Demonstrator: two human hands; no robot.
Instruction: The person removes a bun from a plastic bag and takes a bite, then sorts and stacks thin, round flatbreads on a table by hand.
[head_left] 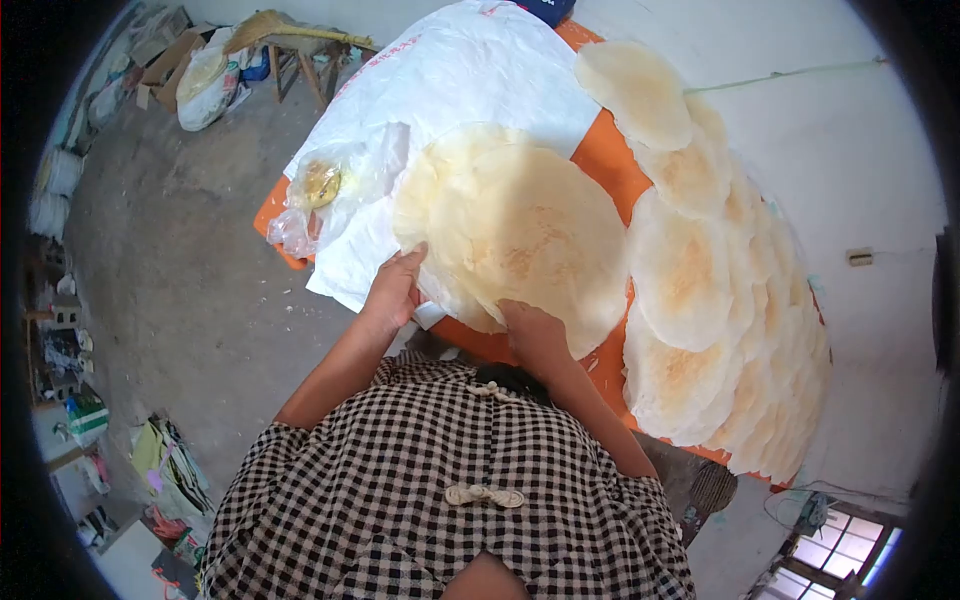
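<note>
A stack of large, thin, round flatbreads (520, 230) lies on a white sheet (450, 70) over an orange table (605, 160). My left hand (395, 290) grips the near left edge of the stack. My right hand (535, 335) holds the near edge of the top flatbread, fingers curled over its rim. Both arms reach out from a black-and-white checked shirt.
A row of overlapping round flatbreads (700, 290) runs along the table's right side against a white wall. A clear plastic bag (325, 190) with something yellowish inside lies at the table's left. Sacks and clutter (205, 85) sit on the concrete floor at left.
</note>
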